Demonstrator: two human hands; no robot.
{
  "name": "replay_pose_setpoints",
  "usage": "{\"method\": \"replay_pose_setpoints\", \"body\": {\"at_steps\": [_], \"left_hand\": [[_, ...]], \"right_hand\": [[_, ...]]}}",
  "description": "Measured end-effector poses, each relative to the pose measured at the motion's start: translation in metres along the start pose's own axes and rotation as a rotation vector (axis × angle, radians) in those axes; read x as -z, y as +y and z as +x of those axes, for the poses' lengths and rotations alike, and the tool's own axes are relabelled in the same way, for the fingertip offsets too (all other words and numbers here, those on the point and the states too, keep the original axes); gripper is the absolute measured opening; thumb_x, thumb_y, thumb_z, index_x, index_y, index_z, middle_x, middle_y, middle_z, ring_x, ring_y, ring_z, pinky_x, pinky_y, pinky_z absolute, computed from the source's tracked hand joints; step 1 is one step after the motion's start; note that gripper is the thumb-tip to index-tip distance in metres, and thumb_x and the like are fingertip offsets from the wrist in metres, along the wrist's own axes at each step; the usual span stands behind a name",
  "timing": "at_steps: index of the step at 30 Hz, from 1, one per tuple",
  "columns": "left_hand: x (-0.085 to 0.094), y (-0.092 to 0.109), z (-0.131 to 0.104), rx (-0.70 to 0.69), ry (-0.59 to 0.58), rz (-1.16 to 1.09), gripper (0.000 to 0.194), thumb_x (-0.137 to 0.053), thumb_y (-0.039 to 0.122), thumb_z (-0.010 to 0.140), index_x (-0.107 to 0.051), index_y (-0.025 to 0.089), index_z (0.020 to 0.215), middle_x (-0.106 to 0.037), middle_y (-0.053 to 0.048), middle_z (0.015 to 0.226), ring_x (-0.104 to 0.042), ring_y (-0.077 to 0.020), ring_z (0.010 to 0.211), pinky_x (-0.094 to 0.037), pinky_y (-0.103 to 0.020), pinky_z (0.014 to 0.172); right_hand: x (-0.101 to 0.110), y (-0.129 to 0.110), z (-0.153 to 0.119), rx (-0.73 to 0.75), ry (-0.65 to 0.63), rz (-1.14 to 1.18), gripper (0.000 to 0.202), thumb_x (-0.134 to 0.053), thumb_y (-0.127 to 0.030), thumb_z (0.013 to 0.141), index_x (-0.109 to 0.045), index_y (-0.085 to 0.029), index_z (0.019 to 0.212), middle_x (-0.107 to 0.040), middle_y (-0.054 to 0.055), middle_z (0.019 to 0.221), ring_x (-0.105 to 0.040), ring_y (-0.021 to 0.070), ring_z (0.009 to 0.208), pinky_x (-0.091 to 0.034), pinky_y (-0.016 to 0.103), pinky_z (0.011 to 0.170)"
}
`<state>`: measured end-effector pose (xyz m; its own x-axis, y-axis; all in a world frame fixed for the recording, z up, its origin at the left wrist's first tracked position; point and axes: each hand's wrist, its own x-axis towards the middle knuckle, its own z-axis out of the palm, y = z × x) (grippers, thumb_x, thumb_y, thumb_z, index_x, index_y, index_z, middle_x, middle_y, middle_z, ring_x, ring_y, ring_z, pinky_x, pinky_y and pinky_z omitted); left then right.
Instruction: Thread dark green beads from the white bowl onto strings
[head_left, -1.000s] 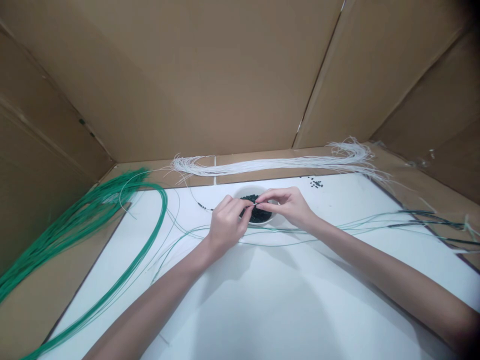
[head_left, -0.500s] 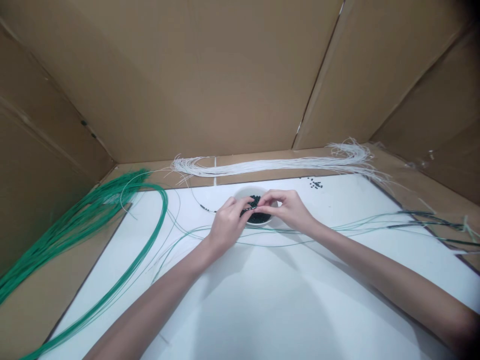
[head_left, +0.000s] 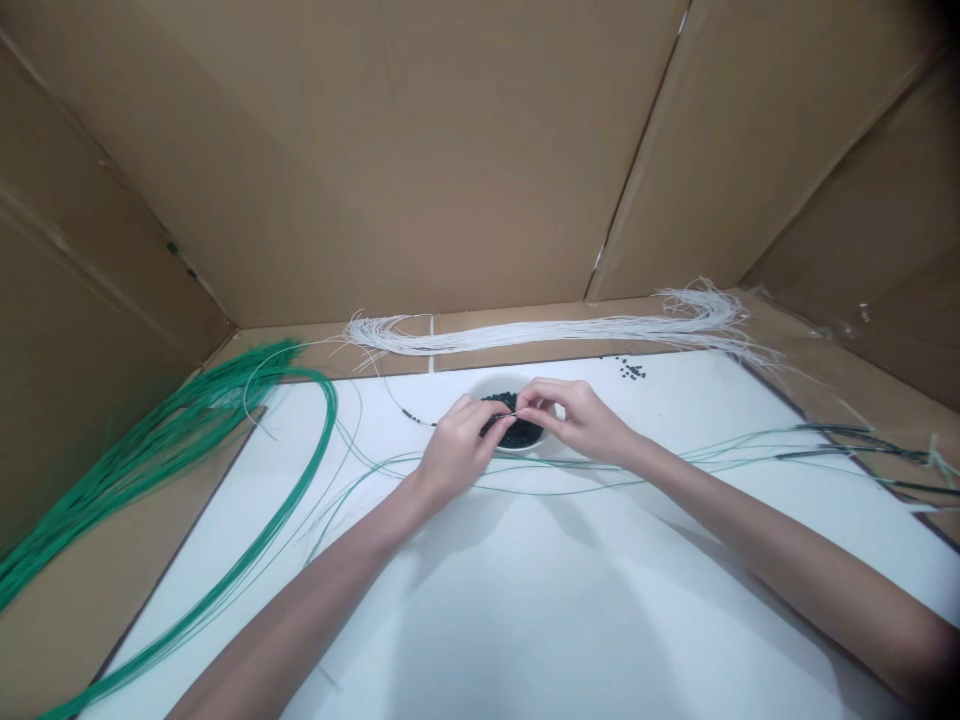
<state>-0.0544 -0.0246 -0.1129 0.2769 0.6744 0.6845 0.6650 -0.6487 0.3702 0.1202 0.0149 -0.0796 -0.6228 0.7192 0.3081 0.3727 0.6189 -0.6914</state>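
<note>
Over a white bowl (head_left: 491, 382) of small black beads (head_left: 523, 434), both my hands are closed in a pinch. My left hand (head_left: 456, 447) grips a thin strand (head_left: 420, 421) that runs out behind it to the left, with a few dark beads threaded on it. From the right, my right hand (head_left: 576, 415) meets the left fingertips, its thumb and forefinger pressed together at the strand's tip. Whether a bead sits between those fingers is too small to tell. The hands hide part of the bowl.
Green strands (head_left: 262, 560) curve along the left side. A white strand bundle (head_left: 540, 332) lies along the back. Loose black beads (head_left: 632, 368) are scattered behind the bowl. Beaded green strands (head_left: 832, 440) reach to the right edge. Cardboard walls (head_left: 420, 170) surround the white board (head_left: 525, 620).
The fingertips of both hands have shifted slightly, and a shorter dark length shows between them. The bowl and the strand bundles stay where they were.
</note>
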Motion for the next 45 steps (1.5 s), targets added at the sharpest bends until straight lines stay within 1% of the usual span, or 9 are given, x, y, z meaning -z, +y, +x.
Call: {"method": "replay_pose_setpoints", "body": {"at_steps": [7,15,21,24,27,32,36,40,45], "left_hand": [[0.001,-0.002,-0.001,0.057,-0.024,-0.013,0.007,-0.047,0.020,0.082,-0.052,0.016,0.085,-0.058,-0.002,0.075,-0.051,-0.0105,0.067,-0.042,-0.022,0.062],[0.001,-0.003,-0.001,0.057,-0.023,0.002,0.008,-0.045,0.019,0.081,-0.050,0.017,0.086,-0.056,-0.002,0.075,-0.049,-0.0098,0.064,-0.043,-0.021,0.063],[0.001,0.001,-0.001,0.108,-0.050,-0.065,0.020,-0.044,0.014,0.077,-0.049,0.015,0.097,-0.057,-0.005,0.086,-0.053,-0.0103,0.069,-0.045,-0.022,0.066],[0.012,-0.001,0.008,0.116,-0.156,-0.077,0.032,-0.041,0.010,0.074,-0.048,0.015,0.105,-0.058,-0.007,0.096,-0.055,-0.0135,0.086,-0.045,-0.025,0.078],[0.034,-0.013,0.020,0.135,-0.316,-0.025,0.040,-0.045,0.013,0.071,-0.047,0.018,0.111,-0.055,-0.006,0.110,-0.048,-0.0185,0.103,-0.039,-0.031,0.090],[0.064,-0.046,0.027,0.269,-0.601,0.060,0.034,-0.052,0.019,0.066,-0.057,0.022,0.099,-0.059,-0.001,0.103,-0.050,-0.0204,0.099,-0.040,-0.032,0.086],[0.064,-0.054,0.023,0.277,-0.646,0.086,0.027,-0.054,0.024,0.066,-0.061,0.022,0.093,-0.061,-0.002,0.098,-0.050,-0.0214,0.098,-0.040,-0.030,0.084],[0.061,-0.052,0.022,0.345,-0.690,0.053,0.023,-0.047,0.028,0.073,-0.063,0.020,0.088,-0.063,-0.004,0.091,-0.056,-0.0185,0.086,-0.042,-0.026,0.075],[0.066,-0.054,0.024,0.398,-0.651,-0.032,0.022,-0.044,0.028,0.076,-0.060,0.020,0.089,-0.065,-0.002,0.085,-0.058,-0.0149,0.076,-0.042,-0.024,0.069]], "right_hand": [[0.001,0.002,0.000,-0.042,-0.026,-0.032,0.013,-0.042,-0.023,0.081,-0.052,-0.018,0.077,-0.060,0.002,0.075,-0.053,0.0116,0.065,-0.038,0.021,0.057],[0.002,0.003,0.000,-0.046,0.029,0.067,0.011,-0.045,-0.024,0.079,-0.053,-0.018,0.076,-0.061,0.002,0.071,-0.056,0.0124,0.066,-0.043,0.023,0.062],[0.001,0.007,-0.001,-0.072,0.049,0.086,0.012,-0.042,-0.025,0.081,-0.051,-0.018,0.077,-0.064,0.003,0.072,-0.061,0.0140,0.070,-0.046,0.026,0.069],[0.003,0.011,0.000,-0.083,0.056,0.091,0.012,-0.041,-0.026,0.081,-0.050,-0.019,0.077,-0.063,0.003,0.073,-0.061,0.0144,0.071,-0.046,0.026,0.070],[0.006,0.013,0.001,-0.094,0.060,0.102,0.012,-0.042,-0.026,0.081,-0.050,-0.019,0.077,-0.064,0.003,0.074,-0.061,0.0144,0.072,-0.047,0.026,0.069],[0.011,0.018,0.001,-0.132,0.053,0.078,0.014,-0.043,-0.028,0.081,-0.051,-0.018,0.076,-0.064,0.004,0.073,-0.061,0.0148,0.070,-0.046,0.027,0.067],[0.013,0.023,0.001,-0.157,0.051,0.077,0.017,-0.044,-0.032,0.081,-0.051,-0.018,0.076,-0.065,0.005,0.074,-0.061,0.0162,0.071,-0.045,0.028,0.069],[0.015,0.027,0.003,-0.178,0.068,0.054,0.017,-0.046,-0.033,0.080,-0.052,-0.018,0.077,-0.066,0.005,0.074,-0.062,0.0166,0.071,-0.044,0.028,0.069],[0.016,0.032,0.004,-0.202,0.087,0.057,0.017,-0.047,-0.033,0.079,-0.053,-0.018,0.077,-0.066,0.005,0.074,-0.062,0.0170,0.073,-0.044,0.028,0.070]]}}
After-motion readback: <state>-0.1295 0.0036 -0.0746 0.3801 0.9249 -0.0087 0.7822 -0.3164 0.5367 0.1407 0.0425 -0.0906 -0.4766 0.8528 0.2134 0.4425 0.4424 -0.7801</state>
